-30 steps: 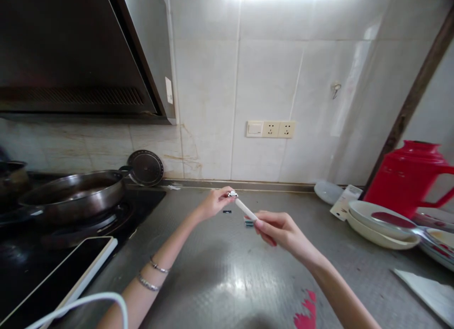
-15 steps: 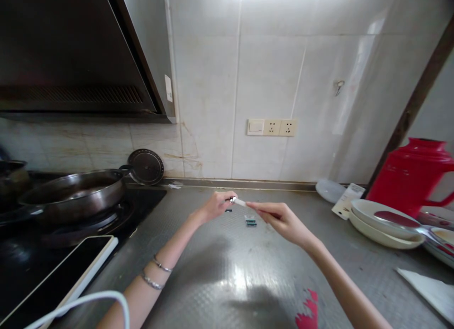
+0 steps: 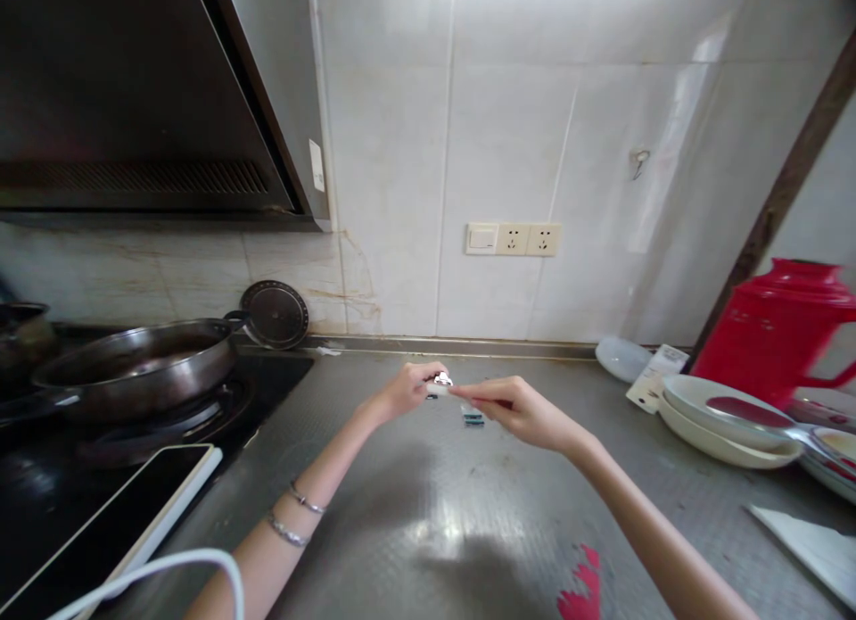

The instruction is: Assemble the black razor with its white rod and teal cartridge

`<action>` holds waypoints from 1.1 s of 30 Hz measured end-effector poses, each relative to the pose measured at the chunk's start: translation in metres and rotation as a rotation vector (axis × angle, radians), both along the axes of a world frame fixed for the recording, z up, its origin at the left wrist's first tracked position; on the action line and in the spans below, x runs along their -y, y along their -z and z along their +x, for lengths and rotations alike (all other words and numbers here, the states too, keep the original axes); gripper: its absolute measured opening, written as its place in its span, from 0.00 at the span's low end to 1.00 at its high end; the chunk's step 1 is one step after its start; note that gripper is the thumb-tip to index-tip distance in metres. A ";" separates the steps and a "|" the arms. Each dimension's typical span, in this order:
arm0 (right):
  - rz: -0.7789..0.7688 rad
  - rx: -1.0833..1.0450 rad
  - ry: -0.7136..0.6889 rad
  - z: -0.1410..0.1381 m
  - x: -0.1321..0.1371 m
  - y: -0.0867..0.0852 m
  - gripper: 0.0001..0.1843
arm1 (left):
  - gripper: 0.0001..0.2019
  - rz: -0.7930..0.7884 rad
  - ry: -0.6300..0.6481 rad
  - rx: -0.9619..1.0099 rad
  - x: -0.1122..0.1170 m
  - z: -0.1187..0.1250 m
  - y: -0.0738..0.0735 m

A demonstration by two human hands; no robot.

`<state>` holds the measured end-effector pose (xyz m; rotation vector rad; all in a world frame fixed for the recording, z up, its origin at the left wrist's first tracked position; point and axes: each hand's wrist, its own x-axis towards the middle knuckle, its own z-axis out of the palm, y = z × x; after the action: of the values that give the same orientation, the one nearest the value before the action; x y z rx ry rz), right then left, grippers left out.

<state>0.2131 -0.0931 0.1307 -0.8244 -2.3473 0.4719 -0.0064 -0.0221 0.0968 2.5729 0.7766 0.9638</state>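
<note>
Over the metal counter (image 3: 374, 513), my left hand (image 3: 399, 390) pinches a small shiny black-and-white piece (image 3: 442, 378) between thumb and fingers. My right hand (image 3: 528, 413) comes in from the other side, its fingers closed on a short white strip (image 3: 438, 390). The strip lies right against the shiny piece; whether they are joined I cannot tell. A small clear-and-teal item (image 3: 473, 417) lies on the counter below my right fingers. Under my left fingertips a tiny dark piece (image 3: 432, 397) is partly visible.
On the left are a stove with a steel pan (image 3: 147, 361) and a phone-like device (image 3: 134, 522) with a white cable (image 3: 167, 562). At right stand a red thermos jug (image 3: 776, 334), stacked plates (image 3: 722, 433) and a white card (image 3: 657, 379). A range hood (image 3: 147, 94) hangs upper left.
My right hand has shifted a little left and down, bringing the white strip closer to my left fingers. Less of the strip now shows between the hands. My left hand has barely moved.
</note>
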 end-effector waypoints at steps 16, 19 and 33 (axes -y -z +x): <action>-0.178 -0.058 0.010 0.013 -0.002 -0.004 0.21 | 0.10 -0.098 -0.020 0.086 0.003 -0.001 -0.005; -0.184 -0.126 0.045 0.014 -0.004 -0.003 0.23 | 0.10 -0.109 -0.016 0.083 0.003 -0.001 -0.005; -0.014 -0.215 0.178 0.019 -0.023 -0.021 0.24 | 0.19 -1.089 0.038 0.216 0.027 0.015 -0.017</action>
<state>0.2319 -0.0697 0.1517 -0.9310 -2.0561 0.4761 0.0090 -0.0488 0.1141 1.5076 0.8538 0.5378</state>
